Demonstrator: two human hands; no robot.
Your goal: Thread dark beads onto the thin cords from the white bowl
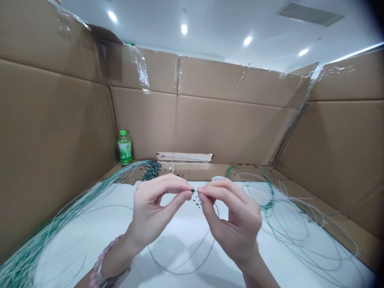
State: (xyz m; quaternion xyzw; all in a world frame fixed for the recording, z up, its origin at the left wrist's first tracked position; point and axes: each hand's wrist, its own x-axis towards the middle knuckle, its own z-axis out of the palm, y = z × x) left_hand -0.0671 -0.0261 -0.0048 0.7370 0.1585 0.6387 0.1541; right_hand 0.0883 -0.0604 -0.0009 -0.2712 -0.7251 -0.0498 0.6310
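My left hand [159, 204] pinches a tiny black piece [193, 191] between thumb and forefinger. Facing it, my right hand [232, 214] has its thumb and fingertips closed on a thin green wire [180, 273], close to where the wire meets the black piece. Whether the wire runs inside that piece is too small to tell. Below the hands the wire hangs in a wide loop over the white table surface [114, 224]. Several loose black bits [197, 202] lie scattered just behind my fingertips.
A thick bundle of green and white wires [36, 244] runs along the left, its dark ends [151, 170] gathered at the back. Looser coils of wire [273, 200] spread on the right. A green bottle [125, 149] stands in the back left corner. Cardboard walls [225, 124] enclose the table.
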